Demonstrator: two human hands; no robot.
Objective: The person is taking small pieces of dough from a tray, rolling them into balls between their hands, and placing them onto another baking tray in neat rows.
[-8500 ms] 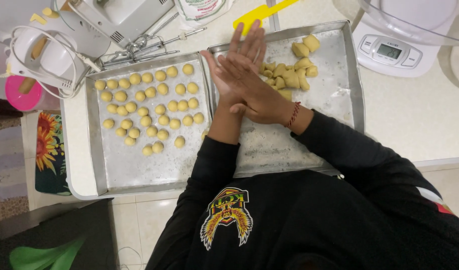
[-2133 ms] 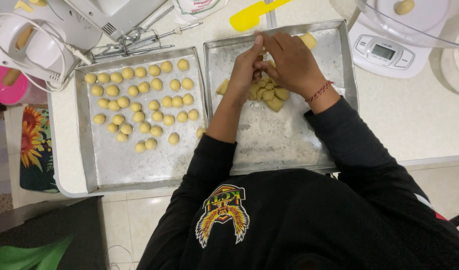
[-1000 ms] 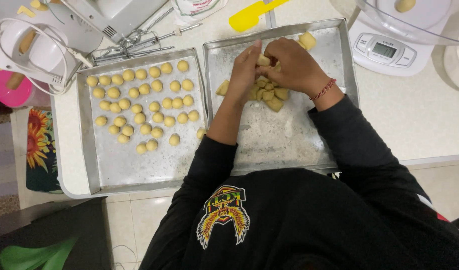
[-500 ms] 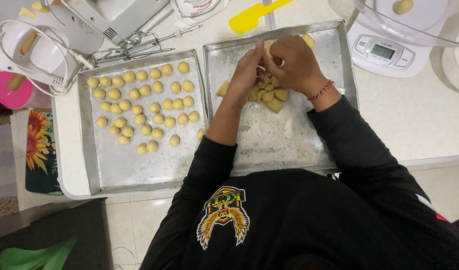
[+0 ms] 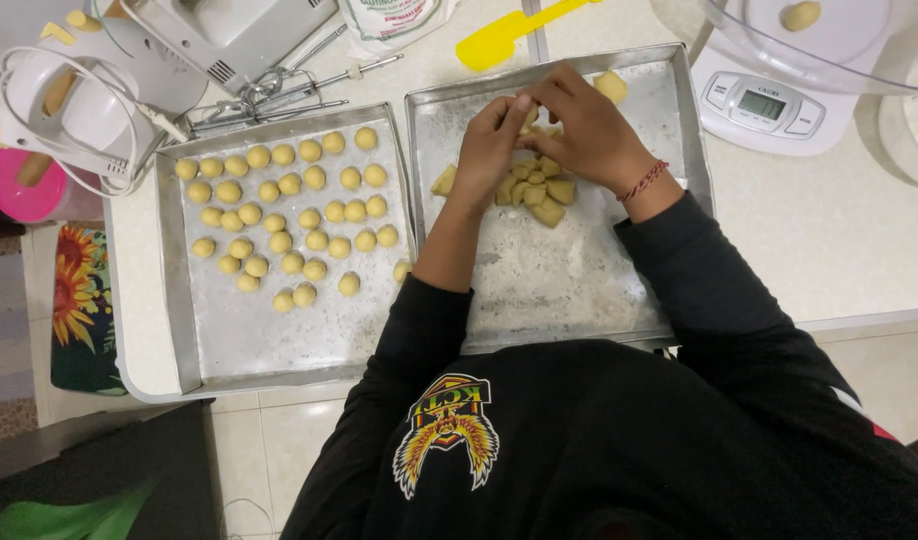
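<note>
both hands meet over the far part of the right tray (image 5: 669, 90). the left hand (image 5: 491, 148) and right hand (image 5: 587, 128) press their fingertips together, pinching a small dough piece (image 5: 530, 116) between them. just near the hands lies a pile of cut dough chunks (image 5: 535, 190). the left tray (image 5: 184, 330) holds rows of rolled dough balls (image 5: 291, 215). a yellow spatula (image 5: 514, 30) lies beyond the trays.

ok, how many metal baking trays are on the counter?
2. One rectangular metal tray sits on the left, holding rows of round dough balls; the second lies right beside it, holding cut dough pieces under the left hand and right hand. None seems hidden.
</note>
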